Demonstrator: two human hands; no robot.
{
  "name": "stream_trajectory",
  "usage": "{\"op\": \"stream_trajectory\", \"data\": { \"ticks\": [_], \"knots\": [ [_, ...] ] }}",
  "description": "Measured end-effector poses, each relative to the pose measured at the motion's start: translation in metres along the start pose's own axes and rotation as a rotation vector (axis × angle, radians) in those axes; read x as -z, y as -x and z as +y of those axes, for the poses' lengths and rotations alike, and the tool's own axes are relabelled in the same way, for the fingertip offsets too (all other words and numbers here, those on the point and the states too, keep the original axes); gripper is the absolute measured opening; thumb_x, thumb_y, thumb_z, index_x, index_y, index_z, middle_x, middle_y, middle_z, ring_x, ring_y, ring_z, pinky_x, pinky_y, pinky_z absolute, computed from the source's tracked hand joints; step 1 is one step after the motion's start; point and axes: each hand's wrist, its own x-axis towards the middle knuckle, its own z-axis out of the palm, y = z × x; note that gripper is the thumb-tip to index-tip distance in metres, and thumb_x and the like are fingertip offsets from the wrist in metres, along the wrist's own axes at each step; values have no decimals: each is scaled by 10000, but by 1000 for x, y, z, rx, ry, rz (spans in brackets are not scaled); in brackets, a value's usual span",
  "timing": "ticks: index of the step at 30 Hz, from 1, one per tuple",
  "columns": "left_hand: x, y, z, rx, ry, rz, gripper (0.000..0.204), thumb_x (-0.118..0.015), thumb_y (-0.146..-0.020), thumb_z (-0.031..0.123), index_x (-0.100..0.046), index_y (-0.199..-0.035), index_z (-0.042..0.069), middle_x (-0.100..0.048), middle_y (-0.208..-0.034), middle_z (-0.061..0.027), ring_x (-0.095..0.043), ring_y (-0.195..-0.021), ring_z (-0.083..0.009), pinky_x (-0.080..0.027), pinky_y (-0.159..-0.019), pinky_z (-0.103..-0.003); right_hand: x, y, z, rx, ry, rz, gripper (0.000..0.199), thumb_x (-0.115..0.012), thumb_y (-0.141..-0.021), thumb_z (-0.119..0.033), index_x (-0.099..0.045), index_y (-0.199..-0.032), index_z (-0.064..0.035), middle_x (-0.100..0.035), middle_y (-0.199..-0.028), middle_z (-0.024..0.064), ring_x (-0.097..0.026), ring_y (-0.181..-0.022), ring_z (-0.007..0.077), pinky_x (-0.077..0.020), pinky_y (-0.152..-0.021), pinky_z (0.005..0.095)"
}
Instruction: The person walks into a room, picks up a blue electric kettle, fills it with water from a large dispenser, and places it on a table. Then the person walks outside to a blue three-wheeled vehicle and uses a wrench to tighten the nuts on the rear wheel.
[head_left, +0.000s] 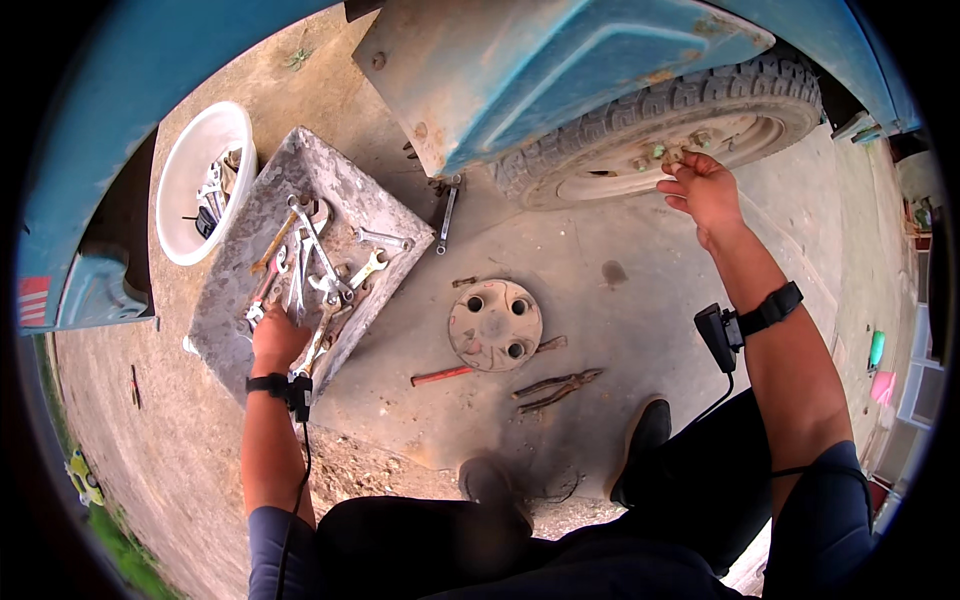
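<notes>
Nearest, the person's dark trousers and shoe (640, 440) filled the lower edge. On the concrete floor (600, 330) lay pliers (558, 388), a red-handled tool (470, 368) and a round hubcap (495, 324). To the left, the left hand (275, 340) rested on the grey tray (240, 240) of wrenches (320, 265); whether it gripped one I could not tell. Choosing by feel seemed risky; a glance would help pick the right size. Farther right, the right hand (700, 185) pinched a wheel nut (672, 155) on the wheel (660, 130), fingers curled. The nut was mostly hidden, the white bucket (195, 180) contents were unclear, and the blue vehicle body (560, 60) was cut off.
</notes>
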Motion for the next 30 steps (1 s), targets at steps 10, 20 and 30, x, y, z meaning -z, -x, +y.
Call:
{"op": "stream_trajectory", "data": {
  "ticks": [10, 20, 30],
  "knots": [
    [55, 38, -3, -64, -22, 231, 239, -575, -821, 117, -546, -1038, 21, -677, -976, -237, -664, -902, -440, -539, -790, -522, 5, -3, 1, -23, 2, -33, 240, -568, -978, -119, -597, -1207, -54, -694, -1090, 60, -687, -863, 143, -532, -722, 278],
    [111, 117, -36, 33, -241, 108, 166, -558, -805, 97, -560, -954, 24, -685, -914, -228, -666, -873, -433, -540, -774, -516, 10, -8, 4, -29, -57, -98, 238, -567, -980, -124, -609, -1204, -55, -697, -1064, 45, -675, -831, 132, -525, -694, 272],
    [198, 232, 5, -42, 502, -62, 278, -636, -838, 63, -633, -1097, -36, -603, -767, -22, -547, -641, -151, -441, -595, -295, 25, -12, 8, -22, -85, -251, 266, -585, -968, -136, -608, -1216, -41, -688, -1049, 37, -675, -831, 135, -523, -681, 273]
  ]
}}
